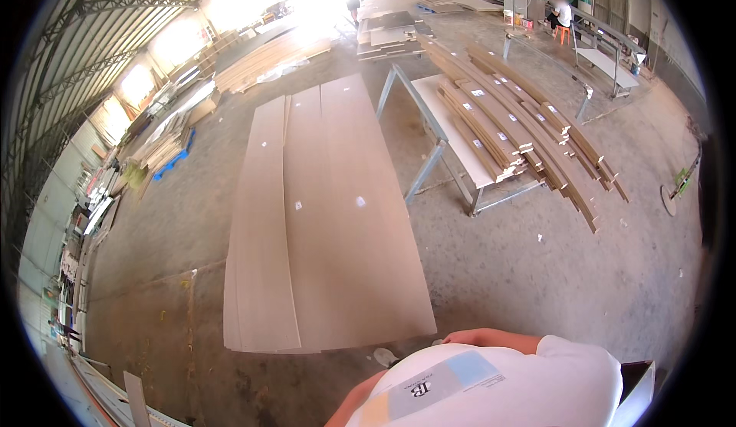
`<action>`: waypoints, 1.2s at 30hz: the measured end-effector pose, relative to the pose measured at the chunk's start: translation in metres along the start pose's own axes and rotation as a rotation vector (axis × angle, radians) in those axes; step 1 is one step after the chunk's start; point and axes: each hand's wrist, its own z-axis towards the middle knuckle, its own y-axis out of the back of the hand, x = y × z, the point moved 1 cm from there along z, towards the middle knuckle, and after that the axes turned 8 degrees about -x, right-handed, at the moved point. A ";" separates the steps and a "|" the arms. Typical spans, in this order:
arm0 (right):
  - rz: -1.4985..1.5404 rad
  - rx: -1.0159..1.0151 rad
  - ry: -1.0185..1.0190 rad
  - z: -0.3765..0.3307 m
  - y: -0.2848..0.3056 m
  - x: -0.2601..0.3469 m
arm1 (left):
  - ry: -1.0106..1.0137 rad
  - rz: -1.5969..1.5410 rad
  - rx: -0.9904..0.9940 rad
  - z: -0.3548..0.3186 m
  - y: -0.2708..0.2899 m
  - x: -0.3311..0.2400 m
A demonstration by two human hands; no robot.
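Observation:
In front of me lies a stack of long, flat brown boards [360,251], with small white labels on top. A narrower board [257,220] lies along its left side, its edge overlapping the wider ones. My right forearm [502,339] bends across my waist. Only the edge of my right hand [458,337] shows near the stack's near right corner; its fingers are hidden by my white shirt [521,381]. At the lower edge, part of my left forearm [356,401] shows, but the left hand is out of sight behind the shirt. One shoe [386,356] is visible by the boards' near end.
Right of the stack, a metal trestle frame [437,151] stands beside a rack bearing several long brown planks [491,120]. More board piles [268,55] lie at the far left, near a blue pallet [175,155]. A person [562,14] sits on an orange stool at the far right.

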 end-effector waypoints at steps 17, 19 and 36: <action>0.668 -0.582 -0.138 -0.200 0.016 -0.128 | -0.309 -0.556 -0.223 -0.057 -0.024 -0.030; 0.319 -0.645 -0.256 -0.231 -0.001 -0.129 | -0.297 -0.509 -0.280 -0.061 -0.022 -0.044; -1.169 -2.204 1.392 -0.641 -0.026 0.073 | -0.190 -0.040 0.684 0.000 -0.379 -0.212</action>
